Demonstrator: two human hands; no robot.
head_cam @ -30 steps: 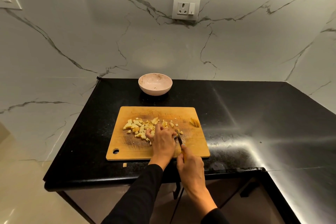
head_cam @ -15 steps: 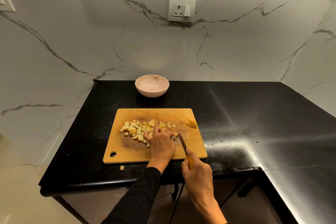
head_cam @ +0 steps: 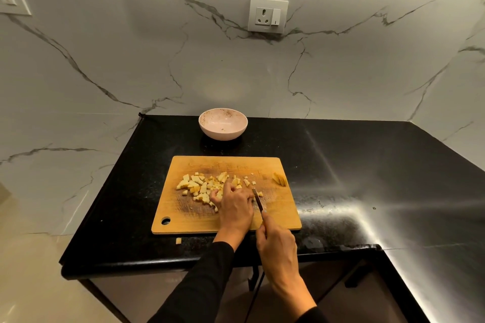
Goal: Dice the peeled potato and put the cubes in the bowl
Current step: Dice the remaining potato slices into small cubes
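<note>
A wooden cutting board lies on the black counter. Several pale potato cubes are scattered over its left and middle. My left hand rests palm down on the board, fingers curled over potato pieces that it hides. My right hand grips a knife whose blade touches the board just right of the left hand's fingers. An uncut potato piece sits near the board's right edge. The pink bowl stands behind the board and looks almost empty.
One stray potato cube lies on the black counter just in front of the board. A wall socket is on the marble backsplash. The counter's front edge is near my wrists; it extends to the right.
The knife lifted and drew back to the right half a second ago, then came forward again beside my left fingers. My left hand stayed on the potato pieces.
</note>
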